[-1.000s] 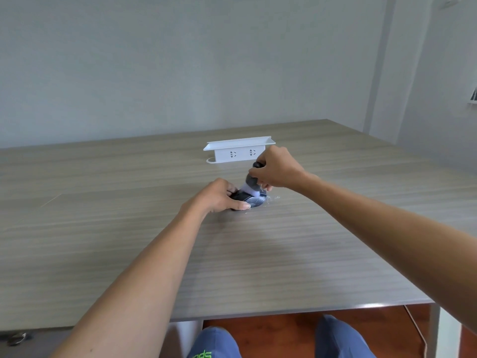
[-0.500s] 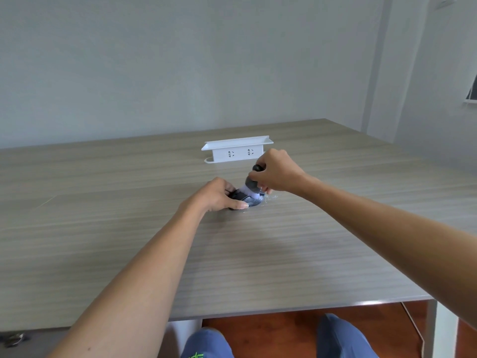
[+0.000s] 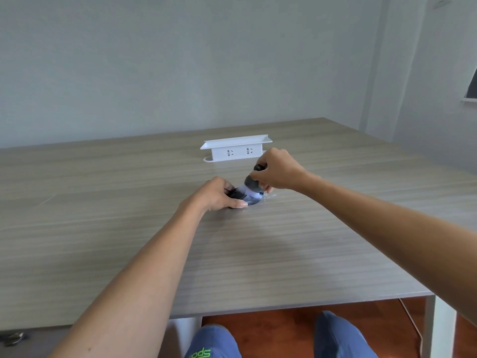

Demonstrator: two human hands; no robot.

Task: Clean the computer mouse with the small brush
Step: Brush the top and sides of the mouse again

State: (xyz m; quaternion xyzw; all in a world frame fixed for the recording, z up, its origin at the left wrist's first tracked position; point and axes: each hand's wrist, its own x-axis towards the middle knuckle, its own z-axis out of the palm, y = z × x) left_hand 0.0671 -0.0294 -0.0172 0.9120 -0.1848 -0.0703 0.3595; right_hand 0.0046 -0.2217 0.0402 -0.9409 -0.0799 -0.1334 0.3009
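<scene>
A dark computer mouse (image 3: 251,200) lies on the wooden table (image 3: 129,228), a little past its middle. My left hand (image 3: 216,193) grips the mouse from its left side and covers most of it. My right hand (image 3: 276,168) is closed around the dark grey handle of a small brush (image 3: 251,186). The brush's pale bristles press down on the top of the mouse. The brush leans to the right, toward my right hand.
A white pop-up socket box (image 3: 236,148) stands on the table just behind my hands. The table's front edge (image 3: 296,303) is near my knees, with a metal leg (image 3: 438,329) at the right. Walls close the room behind and to the right.
My right hand has shifted slightly up and back with the brush over the mouse. My left hand stays on the mouse.
</scene>
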